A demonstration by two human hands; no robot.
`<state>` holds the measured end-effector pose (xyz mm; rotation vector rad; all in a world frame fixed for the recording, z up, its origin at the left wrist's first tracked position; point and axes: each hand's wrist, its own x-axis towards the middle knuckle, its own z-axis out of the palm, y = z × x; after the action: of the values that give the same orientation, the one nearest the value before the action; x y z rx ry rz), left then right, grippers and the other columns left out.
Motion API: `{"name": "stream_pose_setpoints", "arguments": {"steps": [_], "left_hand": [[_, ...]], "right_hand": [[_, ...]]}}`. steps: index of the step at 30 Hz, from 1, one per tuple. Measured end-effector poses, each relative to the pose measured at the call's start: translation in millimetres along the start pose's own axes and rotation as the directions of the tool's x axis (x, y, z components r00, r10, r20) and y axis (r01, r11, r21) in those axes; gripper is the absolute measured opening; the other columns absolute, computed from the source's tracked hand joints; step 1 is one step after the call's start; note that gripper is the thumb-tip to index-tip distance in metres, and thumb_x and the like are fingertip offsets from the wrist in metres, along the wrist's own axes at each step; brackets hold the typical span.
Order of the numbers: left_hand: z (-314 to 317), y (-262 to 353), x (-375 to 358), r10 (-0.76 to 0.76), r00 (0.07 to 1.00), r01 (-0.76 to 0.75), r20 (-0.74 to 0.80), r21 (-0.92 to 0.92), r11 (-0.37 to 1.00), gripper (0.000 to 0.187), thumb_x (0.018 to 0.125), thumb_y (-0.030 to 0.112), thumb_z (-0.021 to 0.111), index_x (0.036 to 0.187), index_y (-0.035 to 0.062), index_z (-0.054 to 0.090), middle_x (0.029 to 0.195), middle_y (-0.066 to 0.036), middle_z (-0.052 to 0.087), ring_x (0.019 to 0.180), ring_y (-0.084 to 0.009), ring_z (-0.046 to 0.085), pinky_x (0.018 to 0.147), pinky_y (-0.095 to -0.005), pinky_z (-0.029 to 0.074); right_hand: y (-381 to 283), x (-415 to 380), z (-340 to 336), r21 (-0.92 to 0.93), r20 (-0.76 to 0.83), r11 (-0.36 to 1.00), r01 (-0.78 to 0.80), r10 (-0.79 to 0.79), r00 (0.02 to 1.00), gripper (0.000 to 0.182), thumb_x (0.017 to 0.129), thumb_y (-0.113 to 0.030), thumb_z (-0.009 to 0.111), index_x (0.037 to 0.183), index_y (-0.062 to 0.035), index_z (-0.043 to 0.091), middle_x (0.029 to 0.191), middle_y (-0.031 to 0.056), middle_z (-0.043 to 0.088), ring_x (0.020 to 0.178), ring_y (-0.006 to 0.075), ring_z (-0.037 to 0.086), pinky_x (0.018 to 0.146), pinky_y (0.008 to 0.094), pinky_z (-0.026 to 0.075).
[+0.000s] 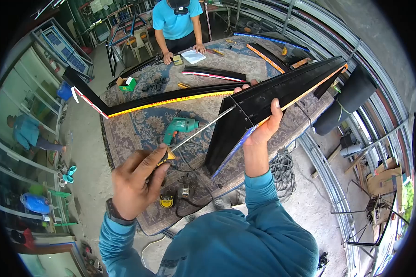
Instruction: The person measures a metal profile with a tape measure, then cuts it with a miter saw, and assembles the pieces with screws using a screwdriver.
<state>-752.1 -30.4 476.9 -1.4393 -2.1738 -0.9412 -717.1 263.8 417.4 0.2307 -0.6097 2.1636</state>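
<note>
My left hand (141, 177), with a watch on the wrist, is closed around the yellow-and-black handle of a screwdriver (196, 132). Its long shaft points up to the right, and the tip meets the corner of a black aluminum frame (272, 92) by a row of small screws. My right hand (265, 127) grips that frame just right of the corner, thumb on the near face, fingertips showing over the far edge. Blue and orange tape strips run along the frame's edges. Behind the shaft, a green power drill (179, 128) lies on the carpet-covered table (148, 159).
A second black frame with yellow tape (171, 101) crosses the table. A tape measure (167, 200), a green box (126, 84) and black profiles (215, 73) lie around. Across the table stands a person in a blue shirt (178, 21). Coiled cable (282, 173) is on the floor.
</note>
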Motion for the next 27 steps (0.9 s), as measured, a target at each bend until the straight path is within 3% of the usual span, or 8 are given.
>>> {"name": "stream_pose_setpoints", "arguments": {"steps": [3, 7, 9, 10, 12, 17, 20, 27], "left_hand": [[-26, 6, 18, 0.290, 0.945, -0.326, 0.151, 0.503, 0.801, 0.043, 0.085, 0.006, 0.075, 0.128, 0.0074, 0.067, 0.092, -0.011, 0.066, 0.065, -0.0246, 0.063, 0.056, -0.0340, 0.051], [-32, 5, 37, 0.310, 0.927, -0.375, 0.213, 0.501, 0.780, 0.041, 0.089, 0.011, 0.071, 0.130, 0.0107, 0.064, 0.089, -0.007, 0.061, 0.061, -0.0207, 0.055, 0.053, -0.0295, 0.046], [-29, -4, 42, 0.168, 0.961, -0.222, 0.221, 0.250, 0.942, 0.041, 0.090, 0.013, 0.070, 0.131, 0.0108, 0.063, 0.087, -0.004, 0.059, 0.060, -0.0167, 0.053, 0.051, -0.0269, 0.042], [-32, -7, 50, -0.123, 0.924, 0.139, 0.361, -0.018, 0.990, 0.041, 0.091, 0.012, 0.070, 0.130, 0.0098, 0.062, 0.087, -0.003, 0.058, 0.060, -0.0150, 0.052, 0.051, -0.0268, 0.041], [-43, -12, 64, -0.416, 0.522, 0.814, 0.745, -0.288, 0.505, 0.040, 0.091, 0.012, 0.069, 0.130, 0.0078, 0.060, 0.086, -0.001, 0.057, 0.061, -0.0116, 0.051, 0.050, -0.0266, 0.038], [-37, -1, 50, -0.122, 0.895, 0.263, 0.429, -0.287, 0.921, 0.040, 0.085, 0.003, 0.070, 0.123, 0.0022, 0.059, 0.085, -0.007, 0.056, 0.072, -0.0145, 0.056, 0.051, -0.0294, 0.042], [-36, -11, 50, 0.432, 0.858, -0.511, 0.276, 0.523, 0.682, 0.050, 0.079, 0.002, 0.074, 0.126, 0.0029, 0.058, 0.089, -0.010, 0.061, 0.072, -0.0218, 0.060, 0.054, -0.0326, 0.048], [-23, -14, 49, -0.008, 0.946, 0.031, 0.324, -0.066, 0.997, 0.040, 0.088, 0.007, 0.072, 0.125, 0.0062, 0.057, 0.080, -0.008, 0.058, 0.055, -0.0175, 0.052, 0.048, -0.0285, 0.044]], "right_hand": [[1, 2, -6, -0.014, 0.027, 0.999, -0.030, 0.031, 0.999, 0.064, 0.087, -0.040, 0.065, 0.133, 0.0026, 0.053, 0.114, 0.0221, 0.067, 0.112, 0.0406, 0.065, 0.103, 0.0502, 0.051], [3, 4, -4, 0.000, -0.033, 0.999, -0.045, 0.044, 0.998, 0.060, 0.085, -0.037, 0.063, 0.126, 0.0057, 0.056, 0.112, 0.0223, 0.068, 0.110, 0.0387, 0.066, 0.100, 0.0484, 0.053], [4, 5, -3, 0.001, -0.090, 0.998, -0.069, 0.069, 0.994, 0.061, 0.084, -0.038, 0.062, 0.121, 0.0094, 0.058, 0.111, 0.0234, 0.069, 0.110, 0.0386, 0.066, 0.101, 0.0484, 0.052], [3, 5, -4, 0.000, -0.071, 0.998, -0.067, 0.066, 0.995, 0.060, 0.084, -0.038, 0.061, 0.121, 0.0092, 0.059, 0.111, 0.0233, 0.069, 0.110, 0.0385, 0.066, 0.101, 0.0483, 0.052], [5, 6, -6, 0.006, -0.023, 0.998, -0.066, 0.066, 0.998, 0.059, 0.084, -0.038, 0.061, 0.120, 0.0089, 0.059, 0.110, 0.0232, 0.069, 0.109, 0.0383, 0.067, 0.100, 0.0483, 0.053], [-1, 7, -5, 0.029, -0.051, 0.997, -0.069, 0.070, 0.996, 0.058, 0.085, -0.038, 0.061, 0.121, 0.0081, 0.058, 0.111, 0.0222, 0.068, 0.109, 0.0379, 0.067, 0.100, 0.0487, 0.053], [-3, 5, -8, 0.023, -0.057, 0.995, -0.095, 0.096, 0.994, 0.058, 0.085, -0.038, 0.061, 0.121, 0.0068, 0.058, 0.110, 0.0219, 0.068, 0.108, 0.0375, 0.067, 0.099, 0.0493, 0.053], [0, 10, -8, -0.003, -0.058, 0.996, -0.087, 0.087, 0.995, 0.057, 0.083, -0.038, 0.062, 0.121, 0.0049, 0.058, 0.110, 0.0224, 0.068, 0.107, 0.0374, 0.067, 0.097, 0.0496, 0.055]]}}
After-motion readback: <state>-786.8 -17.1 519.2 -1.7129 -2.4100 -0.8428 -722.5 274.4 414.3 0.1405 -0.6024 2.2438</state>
